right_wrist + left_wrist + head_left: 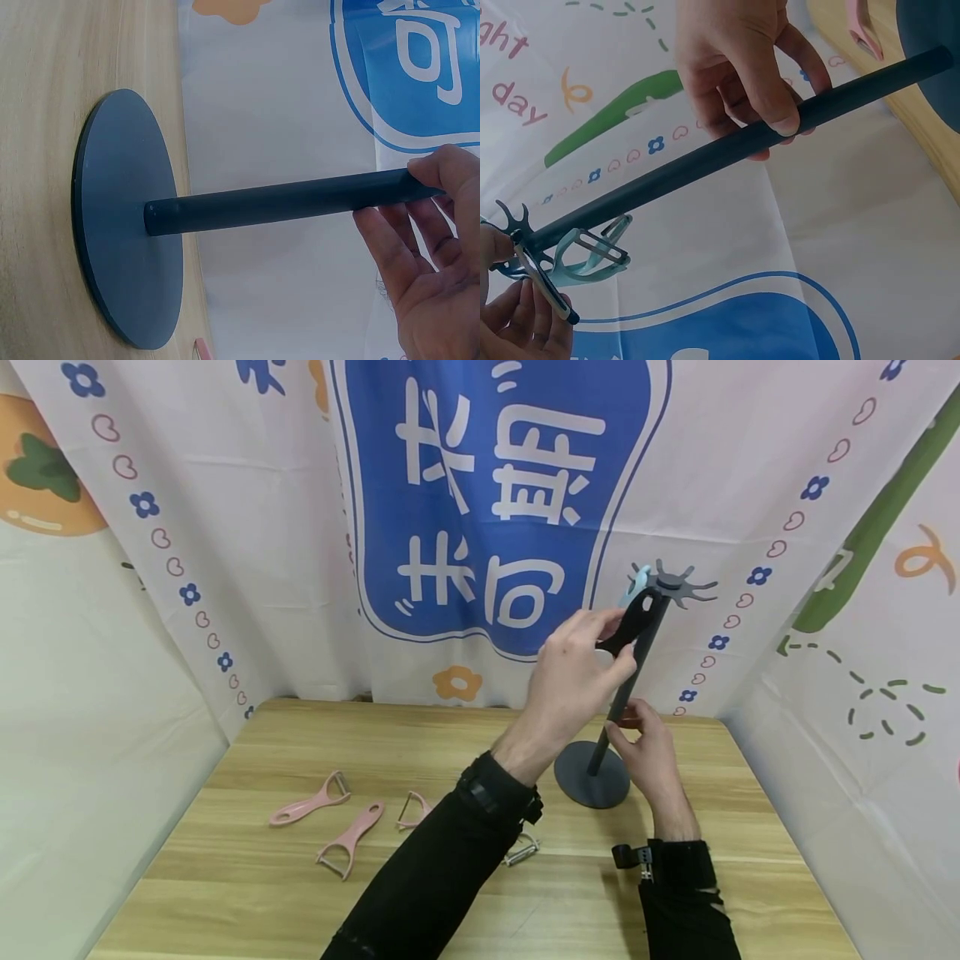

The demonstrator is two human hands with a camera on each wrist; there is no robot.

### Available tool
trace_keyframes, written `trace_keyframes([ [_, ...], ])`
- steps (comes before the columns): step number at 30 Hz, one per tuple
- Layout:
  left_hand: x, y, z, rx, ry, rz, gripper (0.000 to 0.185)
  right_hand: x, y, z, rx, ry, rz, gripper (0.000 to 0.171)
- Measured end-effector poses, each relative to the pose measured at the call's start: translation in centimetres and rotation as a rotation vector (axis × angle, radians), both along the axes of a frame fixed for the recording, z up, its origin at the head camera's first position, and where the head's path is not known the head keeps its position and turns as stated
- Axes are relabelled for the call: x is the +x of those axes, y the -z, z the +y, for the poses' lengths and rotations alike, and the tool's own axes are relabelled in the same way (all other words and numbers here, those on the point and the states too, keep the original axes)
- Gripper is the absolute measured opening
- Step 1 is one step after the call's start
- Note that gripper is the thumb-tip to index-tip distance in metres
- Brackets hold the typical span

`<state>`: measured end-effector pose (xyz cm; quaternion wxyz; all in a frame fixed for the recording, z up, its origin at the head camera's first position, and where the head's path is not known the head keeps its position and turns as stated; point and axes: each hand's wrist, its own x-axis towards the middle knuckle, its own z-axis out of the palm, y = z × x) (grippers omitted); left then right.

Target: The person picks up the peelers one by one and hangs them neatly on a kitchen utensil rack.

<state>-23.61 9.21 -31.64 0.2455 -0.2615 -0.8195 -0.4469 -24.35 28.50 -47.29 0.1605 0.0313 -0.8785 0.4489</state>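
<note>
A dark grey stand has a round base (592,774) (124,217), an upright pole (628,689) (705,165) (285,201) and a spoked hook crown (678,585) at the top. My right hand (647,745) (742,71) (424,255) grips the pole low down, thumb on one side and fingers curled behind. My left hand (581,668) (517,322) pinches a black peeler (635,620) (544,281) and holds its upper end against the crown. A light blue peeler (637,578) (585,255) hangs from a spoke beside it.
On the wooden table (225,893) to the left lie three pink peelers (311,800) (348,842) (412,808). A metal-headed peeler (521,850) shows partly under my left forearm. Printed cloth walls close in the back and both sides.
</note>
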Motion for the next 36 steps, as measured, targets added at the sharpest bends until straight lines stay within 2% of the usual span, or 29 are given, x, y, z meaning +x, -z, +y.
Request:
trace_keyframes([
  [12,0.1,0.1,0.0,-0.035,-0.022,0.011,0.047,0.0,0.0,-0.1,0.006,0.000,0.021,0.040],
  [20,0.3,0.4,-1.0,-0.034,-0.043,0.020,0.046,0.0,0.1,0.0,-0.001,-0.008,0.032,0.039],
  [28,0.2,1.3,-2.4,-0.056,-0.055,0.029,0.047,-0.1,0.2,-0.1,0.012,0.008,0.036,0.039],
  [36,0.2,2.9,-3.9,-0.062,-0.078,-0.004,0.047,0.0,0.0,-0.5,-0.002,0.034,0.022,0.041],
])
